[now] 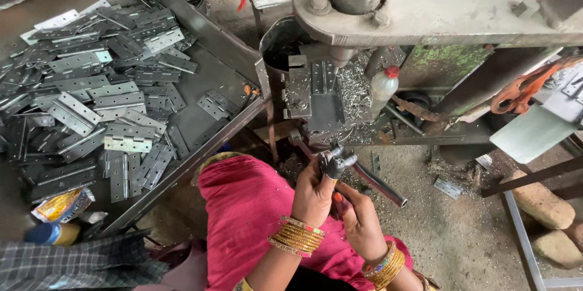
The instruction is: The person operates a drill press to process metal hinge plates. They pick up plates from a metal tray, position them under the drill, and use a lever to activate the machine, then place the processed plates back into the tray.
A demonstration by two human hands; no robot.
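My left hand [313,194] grips a small dark metal part [336,161] just below a drill press. My right hand [359,219] closes beside it, its fingers touching the lower side of the same part. Both wrists carry gold bangles. Above the hands sits the press jig [316,98] with a metal hinge clamped upright, ringed by bright metal shavings [353,89]. A steel lever handle [381,184] slants down to the right of my hands.
A large metal tray [228,66] at left holds several grey hinges [103,91]. A white plastic bottle with a red cap [384,86] stands by the jig. A snack wrapper [61,205] lies at the tray's corner. Stones [540,203] lie on the ground at right. A red garment [249,206] covers my lap.
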